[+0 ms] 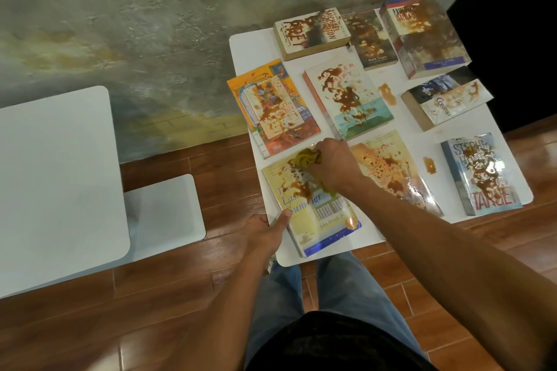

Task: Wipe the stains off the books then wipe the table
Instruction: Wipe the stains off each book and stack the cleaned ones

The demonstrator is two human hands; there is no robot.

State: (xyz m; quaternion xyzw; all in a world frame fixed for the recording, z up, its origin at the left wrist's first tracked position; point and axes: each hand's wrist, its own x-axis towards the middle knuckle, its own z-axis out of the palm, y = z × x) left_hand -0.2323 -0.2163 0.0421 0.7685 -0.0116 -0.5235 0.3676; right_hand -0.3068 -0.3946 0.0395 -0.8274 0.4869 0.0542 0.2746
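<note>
Gripping the near-left edge of the closest book [313, 208], the left hand [265, 232] steadies it while the right hand [334, 163] holds a bunched yellow cloth [306, 158] in curled fingers against its stained cover. Nine stained books crowd the white worktop [367, 235], two spills [429, 165] sit in the gaps, and bare strips remain along its edges.

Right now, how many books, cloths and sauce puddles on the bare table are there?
Books: 9, from The Last Summer to Target
Cloths: 1, the yellow cloth in the right hand
Puddles on the table: 2
Total: 12
</note>
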